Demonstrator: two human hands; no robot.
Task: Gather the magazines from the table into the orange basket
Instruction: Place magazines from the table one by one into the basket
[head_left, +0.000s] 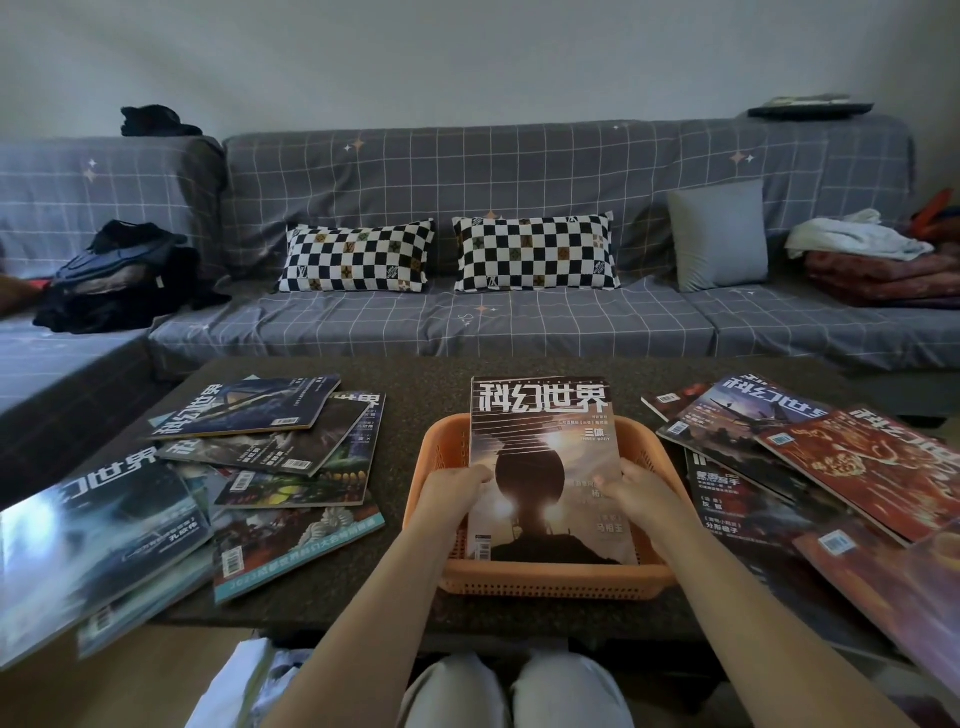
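Head view: both hands' grip (456, 492) (640, 493) pinching magazine (545, 457) sides over orange basket (550, 582).

A dark bench (415, 374) has bare strips along its far edge and on either side of the orange basket (550, 584). A loose spread of magazines (270, 457) blocks the left; another overlapping pile (810, 467) blocks the right, touching the basket's right wall. One upright magazine (540, 431) fills the basket, overhanging its far rim.
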